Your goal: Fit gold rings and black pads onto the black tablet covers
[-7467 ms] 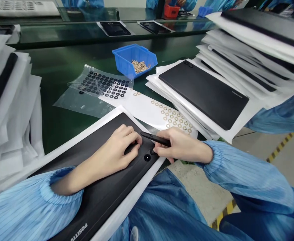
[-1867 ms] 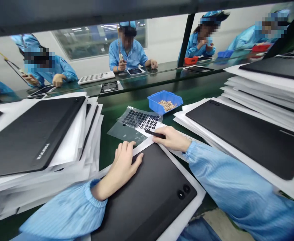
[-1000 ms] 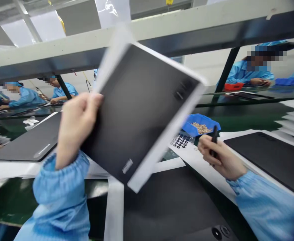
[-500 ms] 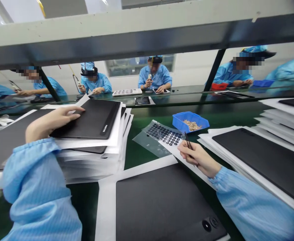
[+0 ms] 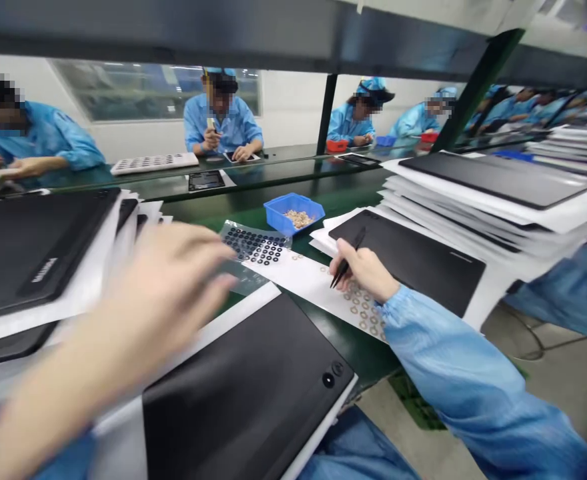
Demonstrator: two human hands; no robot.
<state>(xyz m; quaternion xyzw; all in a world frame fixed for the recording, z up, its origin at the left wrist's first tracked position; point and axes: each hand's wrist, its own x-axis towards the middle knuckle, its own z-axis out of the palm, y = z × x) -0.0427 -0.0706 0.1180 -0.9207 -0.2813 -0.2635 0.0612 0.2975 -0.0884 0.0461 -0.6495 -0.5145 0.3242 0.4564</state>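
Note:
My left hand (image 5: 143, 293) is a motion blur, fingers apart and empty, passing above a black panel (image 5: 243, 393) that lies on a white sheet. Two round holes sit in that panel's near corner, close to the sheet's edge. My right hand (image 5: 366, 270) pinches black tweezers (image 5: 349, 255), their tips low over a white backing sheet of small gold rings (image 5: 303, 280). Whether the tips touch a ring, I cannot tell. Behind that sheet lies a clear sleeve of black rings (image 5: 253, 243).
A blue bin of gold rings (image 5: 293, 213) stands behind the sheets. Stacks of black panels in white sheets rise at left (image 5: 38, 253) and right (image 5: 493, 177). Co-workers in blue sit at a bench (image 5: 153, 163) beyond.
The black panel earlier held up in my left hand now lies on the left stack. My left hand has come back empty, and my right hand has lowered the tweezers over the gold rings.

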